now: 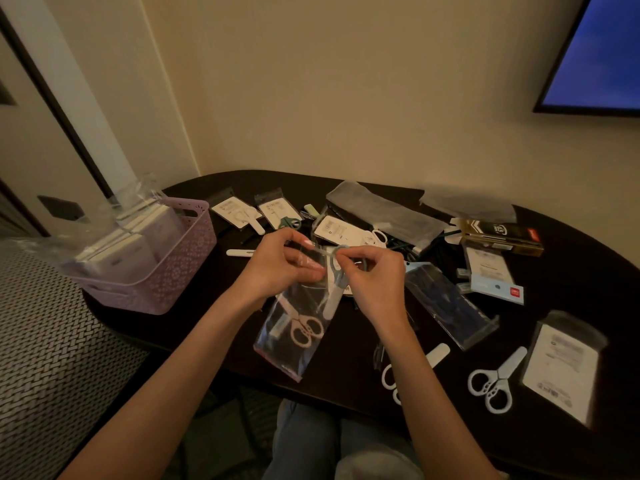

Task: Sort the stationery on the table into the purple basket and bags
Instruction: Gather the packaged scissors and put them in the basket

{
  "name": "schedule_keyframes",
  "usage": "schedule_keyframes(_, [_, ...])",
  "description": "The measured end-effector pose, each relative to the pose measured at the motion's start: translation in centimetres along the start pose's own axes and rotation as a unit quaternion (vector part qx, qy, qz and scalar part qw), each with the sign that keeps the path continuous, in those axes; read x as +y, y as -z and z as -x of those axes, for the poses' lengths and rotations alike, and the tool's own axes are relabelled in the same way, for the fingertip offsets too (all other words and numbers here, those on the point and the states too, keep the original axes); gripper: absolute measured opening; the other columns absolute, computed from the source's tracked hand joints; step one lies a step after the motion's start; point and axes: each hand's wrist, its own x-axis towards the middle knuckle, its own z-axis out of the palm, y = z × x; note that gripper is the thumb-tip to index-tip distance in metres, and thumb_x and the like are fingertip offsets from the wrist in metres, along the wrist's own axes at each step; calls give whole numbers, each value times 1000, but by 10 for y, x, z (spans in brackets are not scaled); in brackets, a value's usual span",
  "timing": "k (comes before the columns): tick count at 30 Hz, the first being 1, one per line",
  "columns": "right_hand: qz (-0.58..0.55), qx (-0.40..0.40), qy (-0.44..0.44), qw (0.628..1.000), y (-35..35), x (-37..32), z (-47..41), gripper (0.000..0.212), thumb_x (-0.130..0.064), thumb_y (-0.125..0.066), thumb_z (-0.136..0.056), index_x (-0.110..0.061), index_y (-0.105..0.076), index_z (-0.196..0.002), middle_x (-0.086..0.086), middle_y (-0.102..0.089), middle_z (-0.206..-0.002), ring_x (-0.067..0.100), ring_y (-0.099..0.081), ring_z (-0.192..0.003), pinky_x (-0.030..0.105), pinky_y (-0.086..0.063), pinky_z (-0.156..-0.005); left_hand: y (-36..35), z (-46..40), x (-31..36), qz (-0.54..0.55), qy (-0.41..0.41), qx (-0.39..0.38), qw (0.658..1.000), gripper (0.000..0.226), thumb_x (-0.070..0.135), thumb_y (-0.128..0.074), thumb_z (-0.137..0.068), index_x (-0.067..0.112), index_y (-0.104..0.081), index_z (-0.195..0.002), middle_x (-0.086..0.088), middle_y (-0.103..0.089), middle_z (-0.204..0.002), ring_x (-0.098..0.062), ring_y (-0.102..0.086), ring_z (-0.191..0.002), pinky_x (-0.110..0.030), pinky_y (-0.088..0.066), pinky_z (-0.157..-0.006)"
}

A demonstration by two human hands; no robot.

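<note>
Left hand (277, 265) pinching the clear bag (294, 327) mouth. Right hand (372, 275) gripping blue scissors (337, 275) by the handles, just beside. Purple basket (166, 275) well left.

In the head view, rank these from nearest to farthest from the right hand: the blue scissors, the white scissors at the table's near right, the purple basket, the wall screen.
1. Blue scissors: pinched by the right hand itself, at centre.
2. White scissors: lower right, near the table edge.
3. Purple basket: far left of the table.
4. Wall screen: top right, on the wall.
</note>
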Motion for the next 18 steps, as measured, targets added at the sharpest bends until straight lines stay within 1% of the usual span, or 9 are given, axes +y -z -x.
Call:
schedule_keyframes(3, [3, -20, -13, 1000, 1, 1, 1, 12, -8, -69, -84, -14, -75, -92, -21, -61, -78, -15, -56, -78, -1, -41, -71, 1, 0, -2, -26, -38, -24, 999, 52, 4, -82, -68, 17, -50, -107, -4, -72, -77, -11, -72, -72, -25, -56, -64])
schedule_keyframes(6, [-5, -35, -28, 999, 3, 0, 0, 11, -8, -70, -84, -15, -75, -90, -19, -63, -79, -9, -59, -82, 7, -43, -76, 2, 0, -7, -36, -112, -47, 992, 61, 1, -81, -70, 17, -39, -112, -11, -71, -79, -18, -72, -72, -28, -58, -68])
schedule_keyframes(9, [-16, -45, -40, 998, 7, 0, 0, 10, -9, -71, -83, -15, -75, -90, -15, -66, -81, -5, -60, -84, 9, -43, -75, 2, -1, -12, -52, -165, -58, 983, 62, 1, -79, -73, 23, -37, -112, -14, -68, -78, -19, -70, -68, -29, -57, -66])
schedule_keyframes(12, [-23, -59, -53, 997, 10, 1, -2, 9, -11, -72, -82, -15, -76, -89, -12, -67, -82, -1, -60, -83, 12, -44, -76, 2, -3, -17, -56, -175, -60, 981, 60, 4, -80, -72, 22, -39, -111, -14, -66, -74, -19, -67, -62, -30, -56, -63])
schedule_keyframes(14, [-18, -50, -46, 998, 13, 3, -4, 7, -13, -73, -82, -15, -76, -88, -12, -68, -80, 0, -61, -81, 17, -45, -75, 4, -6, -21, -49, -164, -58, 983, 59, 5, -82, -71, 20, -40, -108, -12, -65, -70, -21, -65, -60, -32, -55, -60])
schedule_keyframes(15, [-11, -36, -35, 999, 16, 4, -5, 7, -13, -73, -82, -15, -76, -88, -13, -68, -79, -1, -61, -80, 17, -44, -75, 4, -8, -23, -46, -157, -55, 985, 59, 4, -82, -70, 19, -40, -107, -9, -65, -68, -20, -64, -59, -32, -53, -59])
schedule_keyframes(17, [5, -2, -5, 1000, 23, 4, -9, 10, -11, -69, -85, -16, -75, -92, -14, -66, -84, -3, -60, -81, 11, -44, -73, 6, -11, -28, -39, -142, -50, 988, 59, 3, -83, -70, 16, -39, -108, -5, -65, -65, -18, -63, -58, -32, -53, -57])
schedule_keyframes(18, [11, 19, 15, 1000, 27, 4, -10, 14, -8, -67, -86, -17, -74, -94, -13, -66, -89, -4, -59, -82, 9, -44, -72, 6, -13, -29, -37, -136, -48, 989, 60, 3, -82, -70, 15, -39, -109, -5, -65, -65, -20, -64, -58, -36, -53, -58])
